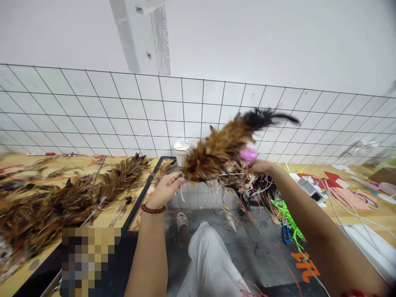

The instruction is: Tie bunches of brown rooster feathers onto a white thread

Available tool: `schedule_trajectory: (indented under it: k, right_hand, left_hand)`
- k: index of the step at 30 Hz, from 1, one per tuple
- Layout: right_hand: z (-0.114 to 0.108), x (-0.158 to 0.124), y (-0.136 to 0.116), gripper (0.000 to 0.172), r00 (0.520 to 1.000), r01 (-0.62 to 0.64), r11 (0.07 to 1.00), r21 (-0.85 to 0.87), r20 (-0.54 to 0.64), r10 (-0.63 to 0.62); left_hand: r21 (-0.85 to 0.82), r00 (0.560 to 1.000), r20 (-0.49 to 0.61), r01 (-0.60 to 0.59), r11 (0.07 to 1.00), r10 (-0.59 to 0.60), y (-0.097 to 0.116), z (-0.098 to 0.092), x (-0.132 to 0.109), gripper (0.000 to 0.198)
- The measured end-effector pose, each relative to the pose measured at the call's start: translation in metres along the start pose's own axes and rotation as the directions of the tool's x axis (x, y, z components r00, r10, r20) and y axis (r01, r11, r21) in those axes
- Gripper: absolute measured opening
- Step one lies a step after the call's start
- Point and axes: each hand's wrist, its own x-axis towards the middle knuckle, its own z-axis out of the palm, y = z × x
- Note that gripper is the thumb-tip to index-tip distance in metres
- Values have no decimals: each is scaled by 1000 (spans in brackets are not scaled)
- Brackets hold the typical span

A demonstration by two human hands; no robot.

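A bushy feather duster (219,150), brown with a black tip, is held up at a slant and looks a little blurred. My left hand (167,187), with a beaded bracelet at the wrist, pinches its lower left end. My right hand (259,167) is to the right, below the duster's dark end, its fingers closed together among loose feathers and thin red string. Whatever they grip is too small to make out. Just beyond those fingers is a pink plastic bundle (249,154). Pale stripped feathers (229,216) hang under the duster.
Brown feather bundles (120,177) cover the left table. Behind the duster stands a white lidded cup (181,150). Bright green strings (287,218) and a blue snipper-like tool (286,234) lie at right, near white cables (349,206) and red pieces (334,180). A wire grid (203,103) lines the wall.
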Motion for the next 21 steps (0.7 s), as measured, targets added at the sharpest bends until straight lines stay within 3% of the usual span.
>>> schedule_trajectory:
  k: [1,3,4,5,8,10,13,15,17,19,21]
  right_hand:
    - [7,-5,0,10,987,-94,994,-61,125,101]
    - [27,-11,-8,10,870,-218,957,-192,406,279]
    - [41,-13,-16,14,807,-236,948,-213,500,314]
    - [58,-13,-25,21,786,-232,956,-182,544,294]
    - [122,-7,-59,37,936,-188,961,202,332,114]
    - [168,0,-80,41,943,-234,873,429,320,95]
    - [216,8,-100,39,905,-325,750,576,419,71]
    - [232,9,-106,38,924,-337,655,676,369,95]
    - [240,6,-106,35,963,-267,578,771,231,137]
    - [246,0,-102,32,977,-205,547,811,141,158]
    - [252,-9,-96,32,979,-198,548,813,131,159]
  left_hand:
    - [-80,998,-53,20,997,-25,-3,0,3,26]
    - [-216,987,-143,43,975,-76,-6,0,8,32]
    - [-268,980,-172,52,962,-101,-6,0,9,34]
    - [-309,975,-188,58,949,-121,-6,1,10,35]
    - [-366,969,-197,66,928,-146,-2,6,10,36]
    - [-367,968,-194,76,927,-156,-2,9,9,37]
    - [-361,963,-200,98,927,-179,-5,10,10,38]
    - [-393,960,-200,103,914,-194,-6,9,12,39]
    - [-456,956,-203,100,884,-213,-5,7,13,41]
    - [-520,951,-213,85,850,-226,-3,4,13,43]
    - [-553,944,-243,54,831,-223,-1,2,12,44]
